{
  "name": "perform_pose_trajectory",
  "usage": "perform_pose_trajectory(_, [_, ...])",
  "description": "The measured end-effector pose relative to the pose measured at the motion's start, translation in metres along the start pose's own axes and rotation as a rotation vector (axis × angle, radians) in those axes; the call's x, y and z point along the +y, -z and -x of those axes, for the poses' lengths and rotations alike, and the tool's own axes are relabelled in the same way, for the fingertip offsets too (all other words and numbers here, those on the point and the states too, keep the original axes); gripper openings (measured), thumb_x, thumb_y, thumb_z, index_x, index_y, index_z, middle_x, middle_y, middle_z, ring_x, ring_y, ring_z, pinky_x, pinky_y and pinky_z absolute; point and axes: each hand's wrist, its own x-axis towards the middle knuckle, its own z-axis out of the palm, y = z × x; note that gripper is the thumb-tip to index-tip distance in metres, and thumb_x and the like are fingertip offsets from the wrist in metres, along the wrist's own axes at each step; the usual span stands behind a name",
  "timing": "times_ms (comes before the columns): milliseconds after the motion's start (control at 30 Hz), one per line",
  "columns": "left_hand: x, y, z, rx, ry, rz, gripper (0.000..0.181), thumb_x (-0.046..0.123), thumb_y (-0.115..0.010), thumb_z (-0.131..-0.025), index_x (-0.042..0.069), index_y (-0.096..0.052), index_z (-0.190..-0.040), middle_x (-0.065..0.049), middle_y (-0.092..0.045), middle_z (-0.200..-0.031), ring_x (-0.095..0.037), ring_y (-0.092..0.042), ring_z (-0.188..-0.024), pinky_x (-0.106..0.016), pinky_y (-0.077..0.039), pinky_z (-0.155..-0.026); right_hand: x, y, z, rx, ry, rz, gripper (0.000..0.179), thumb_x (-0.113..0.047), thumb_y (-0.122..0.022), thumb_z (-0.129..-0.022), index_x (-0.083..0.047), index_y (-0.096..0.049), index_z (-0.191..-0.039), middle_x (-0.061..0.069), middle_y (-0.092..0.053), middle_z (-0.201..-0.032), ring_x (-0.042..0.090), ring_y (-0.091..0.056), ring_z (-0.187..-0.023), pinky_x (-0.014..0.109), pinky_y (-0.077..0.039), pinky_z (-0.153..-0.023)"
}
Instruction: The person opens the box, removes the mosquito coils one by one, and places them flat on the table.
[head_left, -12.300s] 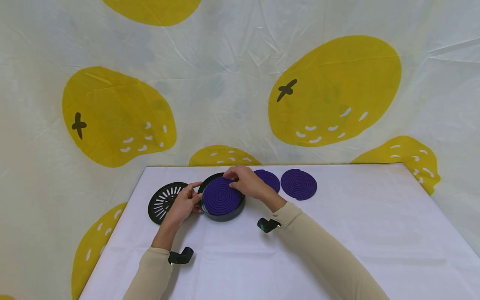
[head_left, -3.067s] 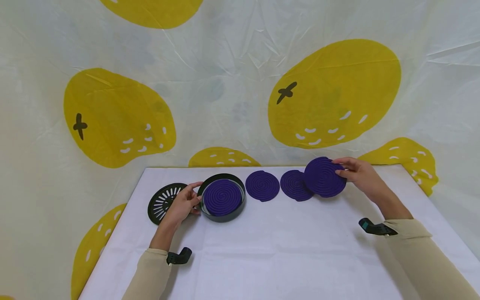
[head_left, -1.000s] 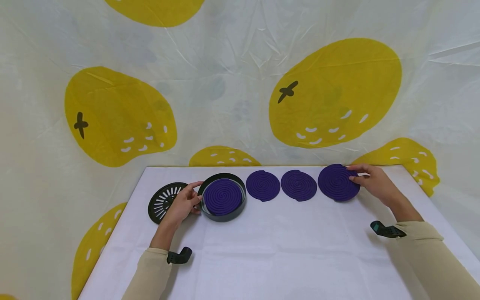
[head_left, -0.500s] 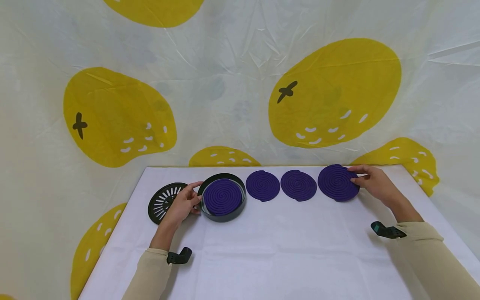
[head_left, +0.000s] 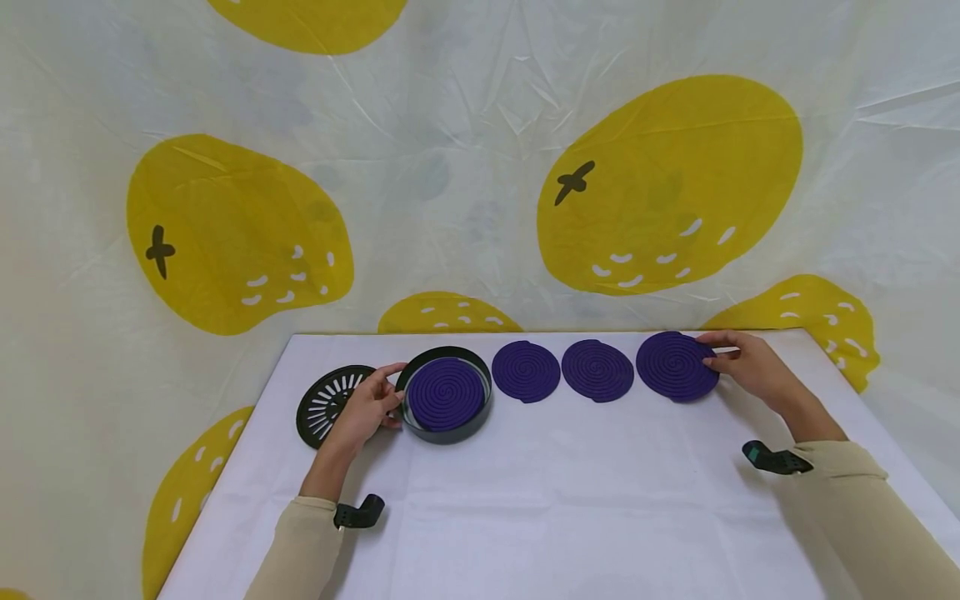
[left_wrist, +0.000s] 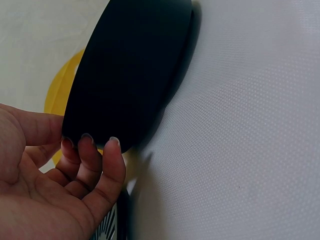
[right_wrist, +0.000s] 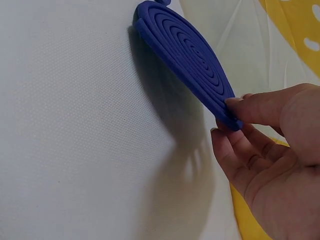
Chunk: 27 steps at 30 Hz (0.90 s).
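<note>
In the head view my right hand [head_left: 752,367] pinches the right edge of a purple spiral mosquito coil [head_left: 677,367], at the right end of a row. The right wrist view shows this coil [right_wrist: 192,60] tilted, its far edge close to the cloth, with the thumb on top and fingers beneath. My left hand [head_left: 365,410] holds the left side of a round black mosquito coil tin [head_left: 450,435], thumb and curled fingertips on its wall [left_wrist: 125,70]. Inside the tin lies another purple coil [head_left: 446,393]. Two more coils, one left [head_left: 526,371] and one right [head_left: 597,371], lie flat between.
A round black slotted lid [head_left: 330,404] lies left of the tin, partly hidden by the left hand. White cloth [head_left: 525,500] covers the table. Behind its back edge hangs a pale curtain [head_left: 450,167] printed with yellow fruit.
Earlier, my right hand was at the coil in the tin. It then carried another coil rightward from over the row and has lowered it slightly at the right end. The left hand stays on the tin.
</note>
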Motion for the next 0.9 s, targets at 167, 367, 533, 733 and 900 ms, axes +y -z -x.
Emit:
perform_pose_trajectory(167, [-0.007,0.0,-0.003,0.011,-0.019,-0.005,0.054,0.002,-0.058,-0.1,0.011,-0.044,-0.152,-0.003,-0.043,-0.092,-0.02,-0.05,-0.082,-0.038,-0.061,-0.066,0.004,-0.001,-0.001,0.012,0.026,-0.015,0.043,-0.007,-0.066,-0.098,0.009,-0.054,-0.136,0.033,-0.056,-0.133,0.01,-0.061,-0.1,0.008,-0.05,-0.073])
perform_pose_trajectory(367, [-0.008,0.0,-0.003,0.014,-0.027,-0.009,0.053,0.002,-0.057,-0.1,0.013,-0.047,-0.15,-0.004,-0.043,-0.092,-0.019,-0.05,-0.081,-0.036,-0.061,-0.064,0.005,-0.003,0.001,0.038,0.07,-0.041,0.04,-0.006,-0.068,-0.097,0.011,-0.057,-0.131,0.035,-0.059,-0.127,-0.008,-0.057,-0.091,0.007,-0.049,-0.072])
perform_pose_trajectory(533, [-0.008,0.0,-0.003,0.016,-0.023,-0.007,0.053,0.002,-0.057,-0.1,0.013,-0.047,-0.15,-0.003,-0.043,-0.091,-0.019,-0.05,-0.08,-0.036,-0.061,-0.064,0.003,-0.003,0.003,0.029,0.064,-0.045,0.038,-0.009,-0.063,-0.1,0.011,-0.057,-0.132,0.035,-0.059,-0.128,0.002,-0.062,-0.098,0.002,-0.045,-0.076])
perform_pose_trajectory(733, [-0.007,0.001,-0.002,0.005,-0.025,0.003,0.054,0.002,-0.058,-0.1,0.012,-0.045,-0.152,-0.003,-0.043,-0.091,-0.02,-0.05,-0.08,-0.039,-0.061,-0.066,0.001,-0.004,0.004,0.031,0.061,-0.051,0.036,-0.011,-0.058,-0.104,0.009,-0.057,-0.133,0.033,-0.061,-0.127,-0.015,-0.052,-0.094,0.001,-0.044,-0.076])
perform_pose_trajectory(900, [0.012,0.0,0.009,-0.016,-0.011,0.003,0.055,-0.002,-0.056,-0.1,0.006,-0.042,-0.152,-0.005,-0.043,-0.091,-0.023,-0.051,-0.081,-0.046,-0.061,-0.07,-0.001,-0.004,0.002,0.056,0.079,-0.037,0.034,-0.013,-0.06,-0.103,0.007,-0.061,-0.131,0.031,-0.064,-0.124,-0.015,-0.053,-0.089,0.003,-0.045,-0.074])
